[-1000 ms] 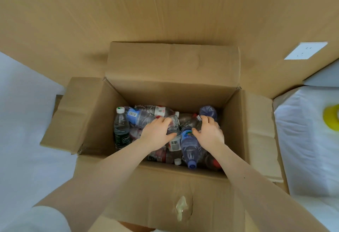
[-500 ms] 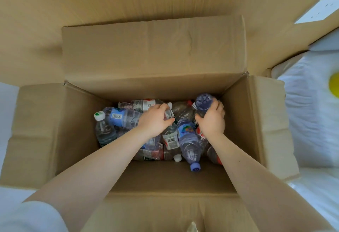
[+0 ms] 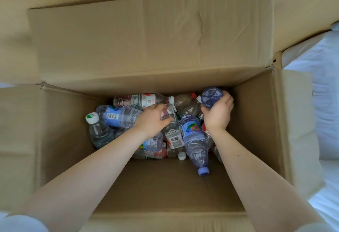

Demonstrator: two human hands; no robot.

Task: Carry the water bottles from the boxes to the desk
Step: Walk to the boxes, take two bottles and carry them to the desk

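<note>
An open cardboard box (image 3: 256, 121) holds several plastic water bottles lying in a heap. My left hand (image 3: 151, 119) reaches into the middle of the heap and its fingers curl round a clear bottle with a barcode label (image 3: 173, 132). My right hand (image 3: 218, 111) grips a purple-tinted bottle (image 3: 211, 96) whose ribbed base points up at me, near the box's far right corner. Another purple bottle with a purple cap (image 3: 194, 141) lies between my arms. A clear bottle with a white and green cap (image 3: 96, 130) stands at the left.
The box's far flap (image 3: 146, 39) stands up against a larger cardboard sheet behind it. Side flaps (image 3: 18, 140) fold outward left and right. White cloth (image 3: 326, 103) lies to the right of the box.
The view has come closer over the box. My right hand has closed round the upturned purple bottle and raised it slightly. My left hand stays on the clear bottle in the heap.
</note>
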